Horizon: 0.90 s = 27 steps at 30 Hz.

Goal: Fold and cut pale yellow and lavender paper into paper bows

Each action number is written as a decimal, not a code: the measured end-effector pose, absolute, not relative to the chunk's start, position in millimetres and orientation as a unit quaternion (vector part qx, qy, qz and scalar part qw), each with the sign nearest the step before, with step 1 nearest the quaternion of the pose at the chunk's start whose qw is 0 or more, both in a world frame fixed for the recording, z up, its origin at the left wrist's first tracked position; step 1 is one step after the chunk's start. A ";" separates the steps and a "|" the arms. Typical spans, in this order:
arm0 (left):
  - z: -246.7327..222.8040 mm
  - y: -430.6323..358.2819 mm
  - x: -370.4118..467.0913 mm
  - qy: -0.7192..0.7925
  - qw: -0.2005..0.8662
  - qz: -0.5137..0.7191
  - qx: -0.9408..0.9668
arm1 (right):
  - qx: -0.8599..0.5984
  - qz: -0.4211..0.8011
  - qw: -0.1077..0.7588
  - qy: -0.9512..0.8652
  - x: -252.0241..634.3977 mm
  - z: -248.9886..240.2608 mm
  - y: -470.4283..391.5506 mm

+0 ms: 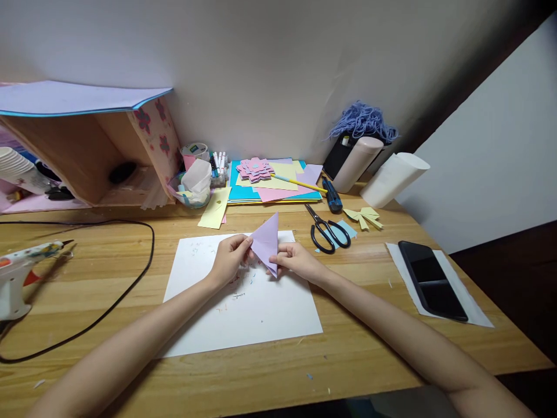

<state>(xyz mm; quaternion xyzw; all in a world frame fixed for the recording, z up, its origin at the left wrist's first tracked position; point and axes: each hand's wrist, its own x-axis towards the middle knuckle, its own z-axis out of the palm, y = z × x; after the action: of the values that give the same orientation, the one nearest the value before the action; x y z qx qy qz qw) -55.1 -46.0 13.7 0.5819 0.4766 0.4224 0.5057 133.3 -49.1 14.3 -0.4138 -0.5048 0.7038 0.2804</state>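
Pinching the left corner of the folded lilac paper [266,239], the left hand [230,256] faces the right hand [299,261], whose fingers are clamped on the lower end. Held over the white sheet [278,316], the paper is already doubled into a triangle, with layers slightly parted at the bottom tip. No cut shows in it, and the black-handled scissors [319,220] lie apart, untouched. Whether more folding is left cannot be told; farther back, a layered pink paper flower [255,169] looks finished

Lilac paper [266,241], black-handled scissors [328,231], blue yarn [363,122]
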 end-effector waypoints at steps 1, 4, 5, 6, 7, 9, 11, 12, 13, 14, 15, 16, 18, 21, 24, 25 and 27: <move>13.7 -45.7 -55.3 0.477 0.503 0.424 0.583 | -0.415 0.700 0.278 -0.510 133.4 14.5 -49.3; 12.8 -44.5 -55.8 0.481 0.500 0.432 0.576 | -0.415 0.697 0.273 -0.517 134.4 13.3 -49.0; 12.2 -44.0 -55.8 0.485 0.500 0.435 0.571 | -0.414 0.700 0.267 -0.517 134.8 12.5 -48.7; 11.5 -43.5 -55.9 0.487 0.499 0.438 0.567 | -0.415 0.702 0.260 -0.517 135.3 11.7 -48.2; 10.8 -43.0 -55.9 0.488 0.498 0.440 0.566 | -0.418 0.702 0.255 -0.517 135.7 11.0 -47.8; 9.9 -42.3 -55.8 0.486 0.494 0.442 0.569 | -0.422 0.700 0.250 -0.519 136.4 10.2 -46.9; 9.5 -42.2 -55.7 0.487 0.490 0.446 0.569 | -0.415 0.702 0.249 -0.523 136.8 10.2 -46.4; 9.4 -42.4 -55.7 0.488 0.489 0.448 0.567 | -0.410 0.704 0.246 -0.525 137.0 10.3 -46.3; 9.4 -42.6 -55.7 0.489 0.488 0.449 0.567 | -0.406 0.705 0.243 -0.528 137.3 10.1 -46.2; 9.2 -42.9 -55.8 0.489 0.486 0.449 0.568 | -0.405 0.705 0.239 -0.531 137.5 9.7 -46.3; 9.0 -43.2 -55.9 0.489 0.485 0.449 0.570 | -0.405 0.704 0.236 -0.533 137.8 9.0 -46.4; 8.7 -43.4 -56.1 0.489 0.483 0.448 0.572 | -0.405 0.704 0.234 -0.535 138.0 8.1 -46.6; 7.9 -43.3 -56.5 0.492 0.479 0.449 0.572 | -0.402 0.705 0.232 -0.536 138.4 5.7 -47.2; 7.7 -42.8 -56.6 0.499 0.464 0.449 0.578 | -0.400 0.712 0.230 -0.529 138.9 2.9 -48.1; 9.5 -42.9 -56.3 0.496 0.457 0.443 0.590 | -0.385 0.728 0.210 -0.527 139.4 3.6 -47.7; 10.4 -43.3 -56.3 0.493 0.459 0.442 0.592 | -0.376 0.732 0.204 -0.530 139.6 4.5 -47.3; 12.4 -44.2 -56.7 0.481 0.464 0.437 0.602 | -0.366 0.732 0.217 -0.532 139.8 6.3 -46.3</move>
<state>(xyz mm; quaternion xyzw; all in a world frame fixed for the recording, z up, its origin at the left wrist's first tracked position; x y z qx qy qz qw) -56.7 -44.2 12.4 0.6022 0.4808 0.4375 0.4635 139.8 -46.3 6.3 -0.3664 -0.5322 0.7318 0.2168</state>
